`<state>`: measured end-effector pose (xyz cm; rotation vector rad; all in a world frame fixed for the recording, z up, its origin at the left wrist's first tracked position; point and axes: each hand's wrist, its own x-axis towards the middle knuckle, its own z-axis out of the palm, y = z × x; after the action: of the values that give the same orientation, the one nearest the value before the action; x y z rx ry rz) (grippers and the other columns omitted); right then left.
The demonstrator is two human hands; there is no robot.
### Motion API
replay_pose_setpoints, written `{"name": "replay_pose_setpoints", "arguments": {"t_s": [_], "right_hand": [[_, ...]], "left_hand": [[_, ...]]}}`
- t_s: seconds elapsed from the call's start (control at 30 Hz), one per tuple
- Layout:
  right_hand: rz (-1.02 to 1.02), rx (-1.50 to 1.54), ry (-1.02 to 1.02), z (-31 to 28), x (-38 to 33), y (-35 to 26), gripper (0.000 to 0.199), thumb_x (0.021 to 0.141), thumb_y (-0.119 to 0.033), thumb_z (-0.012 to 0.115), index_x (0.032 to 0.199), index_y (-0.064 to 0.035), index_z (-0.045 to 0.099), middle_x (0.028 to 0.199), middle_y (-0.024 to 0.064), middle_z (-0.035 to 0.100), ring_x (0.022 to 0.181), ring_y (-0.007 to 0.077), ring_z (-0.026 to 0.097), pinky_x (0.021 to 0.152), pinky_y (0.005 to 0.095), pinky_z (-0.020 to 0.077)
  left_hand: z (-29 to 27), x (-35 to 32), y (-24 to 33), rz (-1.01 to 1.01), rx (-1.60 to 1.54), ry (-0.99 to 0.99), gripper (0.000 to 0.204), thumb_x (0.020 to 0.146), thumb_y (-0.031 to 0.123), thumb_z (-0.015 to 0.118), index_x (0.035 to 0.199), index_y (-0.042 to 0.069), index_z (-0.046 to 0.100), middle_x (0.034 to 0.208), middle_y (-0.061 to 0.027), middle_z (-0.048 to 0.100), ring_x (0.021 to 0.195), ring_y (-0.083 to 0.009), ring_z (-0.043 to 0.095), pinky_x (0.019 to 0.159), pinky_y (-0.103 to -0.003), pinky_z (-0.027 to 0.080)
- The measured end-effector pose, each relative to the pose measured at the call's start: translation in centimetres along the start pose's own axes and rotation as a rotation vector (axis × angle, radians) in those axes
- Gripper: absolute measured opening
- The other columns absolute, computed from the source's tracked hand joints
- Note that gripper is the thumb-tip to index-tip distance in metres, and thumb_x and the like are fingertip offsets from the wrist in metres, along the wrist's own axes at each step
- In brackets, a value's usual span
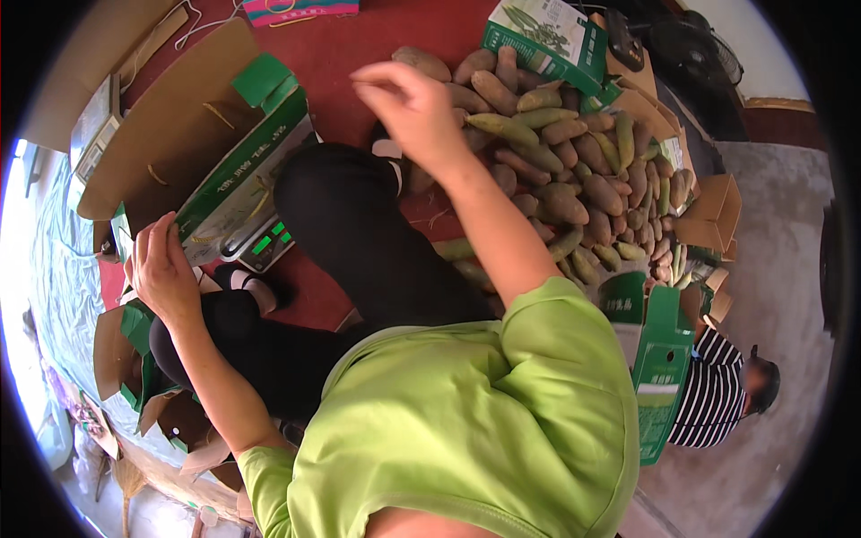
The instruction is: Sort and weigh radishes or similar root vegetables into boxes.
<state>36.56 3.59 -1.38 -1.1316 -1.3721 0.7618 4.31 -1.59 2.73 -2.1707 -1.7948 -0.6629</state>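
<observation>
Clock positions refer to the centre of the view, with 12 at the top. The open carton (pixel 240 175), brown inside with a green and white outer panel, is located at 10 o'clock, its large flap raised. The left hand (pixel 168 273) is at 9 o'clock, against the near end of the carton; its fingers are extended at the rim. Whether the thumb clamps the cardboard cannot be determined. A scale (pixel 260 247) with lit green displays adjoins the carton between 9 and 10 o'clock; whether it bears the carton cannot be determined.

The right hand (pixel 408 108) is raised near 12 o'clock, slightly blurred, fingers partly curled, with a gap to the thumb; no object is visible in it. A pile of tubers (pixel 565 202), brown and greenish, covers the red floor (pixel 404 22) at 2 o'clock.

Outer items: a green-and-white box (pixel 549 40) at 1 o'clock; a black fan (pixel 691 49) between 1 and 2; a person in a striped shirt (pixel 708 394) at 4, behind a green box (pixel 662 377); a broom (pixel 128 480) at 8.
</observation>
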Motion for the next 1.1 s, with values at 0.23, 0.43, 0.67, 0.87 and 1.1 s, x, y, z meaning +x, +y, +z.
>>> {"name": "replay_pose_setpoints", "arguments": {"t_s": [0.23,0.43,0.67,0.87,1.1], "right_hand": [[0.553,-0.434,0.23,-15.3,-15.4,14.5,0.016,0.079,-0.011,0.062,0.093,-0.0039,0.065,0.079,0.0116,0.066,0.073,0.0197,0.064,0.068,0.0299,0.0493],[0.886,-0.497,0.191,-18.3,-29.9,21.3,0.019,0.078,-0.009,0.064,0.095,-0.0013,0.064,0.078,0.0064,0.065,0.069,0.012,0.06,0.062,0.0264,0.048],[1.059,-0.86,0.091,-19.4,-34.2,20.3,0.029,0.071,-0.017,0.068,0.097,-0.0055,0.063,0.086,0.0154,0.065,0.083,0.0285,0.064,0.073,0.0383,0.05],[0.922,-1.102,-0.108,-17.6,-31.7,19.8,0.041,0.069,-0.02,0.068,0.107,-0.0101,0.057,0.103,0.0122,0.059,0.099,0.0327,0.056,0.082,0.0411,0.0473],[0.656,-1.296,-0.751,-13.2,-29.6,20.0,0.037,0.076,-0.014,0.058,0.113,-0.0191,0.053,0.113,0.004,0.053,0.111,0.0247,0.048,0.083,0.041,0.0445]], "left_hand": [[0.8,0.3,0.0,-0.026,0.033,0.017,0.015,0.084,0.014,0.058,0.097,0.015,0.066,0.091,0.0005,0.065,0.085,-0.0196,0.061,0.074,-0.033,0.042],[1.5,-0.1,-0.8,-0.022,0.03,0.05,0.014,0.085,0.015,0.058,0.097,0.016,0.066,0.091,0.0015,0.065,0.083,-0.0187,0.062,0.073,-0.032,0.043],[1.6,0.2,0.2,-0.004,0.06,0.062,0.015,0.085,0.011,0.057,0.097,0.013,0.066,0.088,-0.0006,0.066,0.08,-0.0199,0.062,0.072,-0.033,0.045],[1.9,0.3,-0.5,-0.012,0.083,0.081,0.015,0.085,0.011,0.057,0.096,0.013,0.066,0.088,-0.0007,0.066,0.081,-0.02,0.062,0.072,-0.033,0.045],[1.9,0.1,-0.1,-0.067,0.072,0.063,0.015,0.084,0.011,0.057,0.096,0.015,0.066,0.089,0.0007,0.065,0.084,-0.0189,0.062,0.076,-0.032,0.044]]}}
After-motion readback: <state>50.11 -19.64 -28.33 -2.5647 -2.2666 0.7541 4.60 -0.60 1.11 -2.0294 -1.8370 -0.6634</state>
